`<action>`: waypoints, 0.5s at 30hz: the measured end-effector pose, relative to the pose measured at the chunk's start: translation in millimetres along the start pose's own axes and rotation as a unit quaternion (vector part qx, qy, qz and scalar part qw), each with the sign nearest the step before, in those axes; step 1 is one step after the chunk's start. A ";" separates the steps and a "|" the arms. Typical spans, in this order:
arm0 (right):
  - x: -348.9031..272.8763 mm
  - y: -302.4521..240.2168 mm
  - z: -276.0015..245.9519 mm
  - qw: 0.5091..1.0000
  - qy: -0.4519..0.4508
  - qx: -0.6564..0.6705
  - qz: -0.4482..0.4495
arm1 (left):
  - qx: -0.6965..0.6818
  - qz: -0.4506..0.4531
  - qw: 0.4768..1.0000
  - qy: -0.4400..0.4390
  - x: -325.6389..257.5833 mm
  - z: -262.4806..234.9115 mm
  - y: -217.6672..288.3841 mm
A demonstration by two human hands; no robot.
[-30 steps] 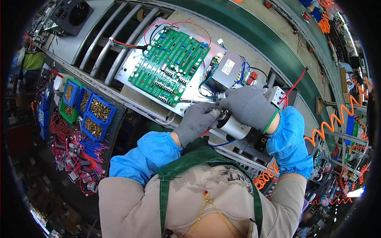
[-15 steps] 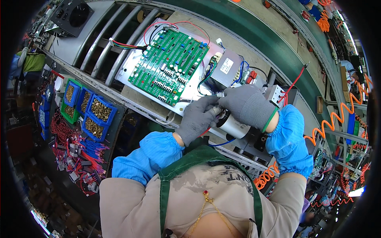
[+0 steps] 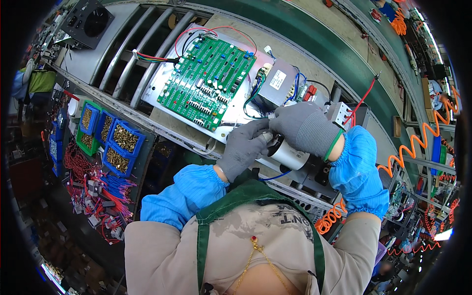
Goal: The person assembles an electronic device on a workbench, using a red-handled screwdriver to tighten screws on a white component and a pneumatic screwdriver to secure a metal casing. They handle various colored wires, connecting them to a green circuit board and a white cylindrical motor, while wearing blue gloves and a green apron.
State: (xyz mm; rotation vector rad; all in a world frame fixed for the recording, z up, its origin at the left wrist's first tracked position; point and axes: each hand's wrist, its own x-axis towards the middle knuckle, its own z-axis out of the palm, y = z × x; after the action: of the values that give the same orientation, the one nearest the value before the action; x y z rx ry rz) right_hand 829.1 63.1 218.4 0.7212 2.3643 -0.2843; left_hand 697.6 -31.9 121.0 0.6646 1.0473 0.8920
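Note:
A silver cylindrical capacitor lies on its side at the near right edge of the metal plate. At its left end my left hand, in a grey glove, has thumb and fingers pinched together. My right hand, also gloved, reaches over the capacitor with fingers curled down to the same end. The fingertips meet there, and what they grip is hidden between them. Beyond the hands stands a boxy transformer with a white label and bundled wires. A green circuit board covers the plate's left part.
Right of my right hand are a white terminal block or breaker with red wires and an orange coiled hose. Blue bins of brass fasteners sit left, above piled wire leads. Metal rollers run beside the plate.
Both hands stay at the capacitor's left end, with only slight finger movement. A red wire that showed below the left fingers is no longer visible. The whole view has shifted a little.

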 end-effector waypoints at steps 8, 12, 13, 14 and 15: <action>-0.2 2.0 0.9 1.000 0.008 0.004 -0.004 | 0.040 -0.085 0.996 0.008 -5.6 1.4 14.3; 0.9 4.9 9.9 0.997 0.075 0.007 -0.031 | 0.020 -0.073 0.996 0.036 1.2 5.0 7.1; 0.4 6.3 13.8 0.993 0.107 0.007 -0.042 | 0.019 -0.060 0.997 0.038 1.9 4.8 3.8; -0.3 6.5 13.6 0.993 0.110 0.010 -0.044 | 0.017 -0.047 0.998 0.039 2.5 4.6 1.6; -1.2 6.5 12.9 0.992 0.113 0.013 -0.047 | 0.015 -0.051 0.998 0.039 3.0 4.2 0.6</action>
State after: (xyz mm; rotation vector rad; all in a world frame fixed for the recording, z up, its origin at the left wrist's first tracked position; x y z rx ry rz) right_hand 840.3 63.2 209.1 0.6869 2.6182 -0.2875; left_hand 702.0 -29.2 121.8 0.6001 1.1554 0.8196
